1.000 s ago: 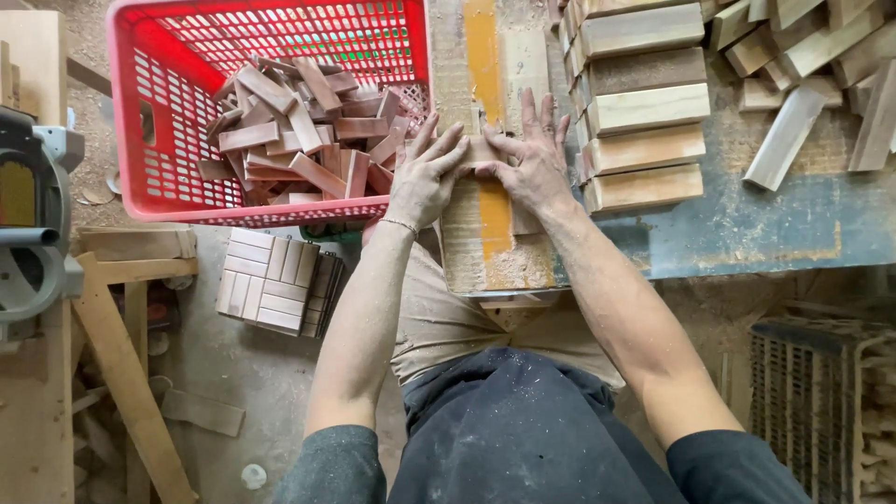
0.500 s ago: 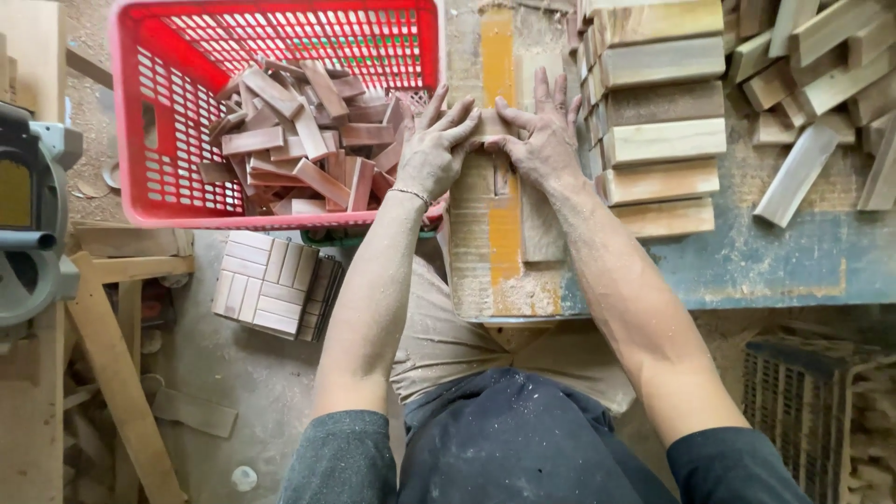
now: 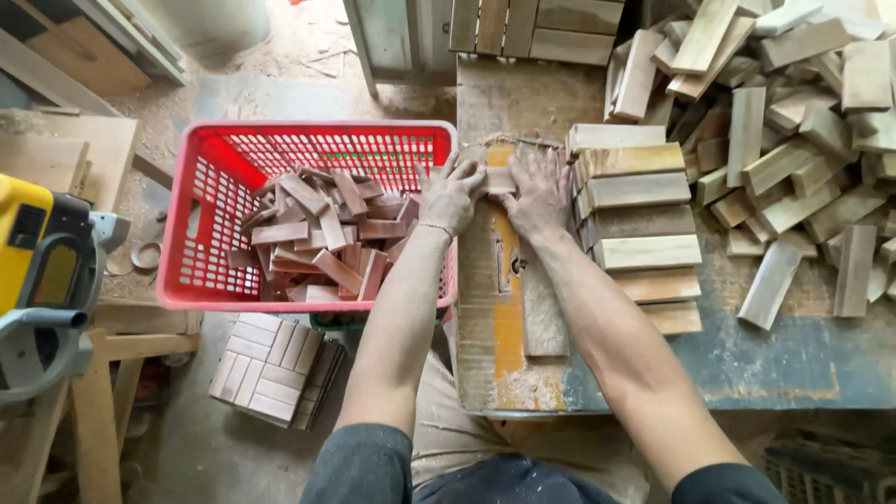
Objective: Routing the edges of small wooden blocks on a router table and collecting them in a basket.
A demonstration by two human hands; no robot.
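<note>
Both hands have slid farther away along the bench since half a second ago, carrying a small wooden block with them up the orange-stained jig board. Earlier they pressed on the block nearer the middle of that board; now they sit at its far end, level with the far corner of the red plastic basket on the left.

Over the basket's right rim, the left hand lies flat, its fingers spread and the fingertips touching the block's left end. At the other end, the right hand presses down with open, splayed fingers. Neither hand closes round the piece; they pin it between them against the board.

Reddish offcuts lie heaped in the basket. Just right of the right hand stands a neat row of pale blocks, and beyond it a loose pile of wood pieces. A yellow saw sits at the near left, and a tiled wooden panel lies on the floor.

Judging by the push, the block looks to be travelling through a pass along the jig.
</note>
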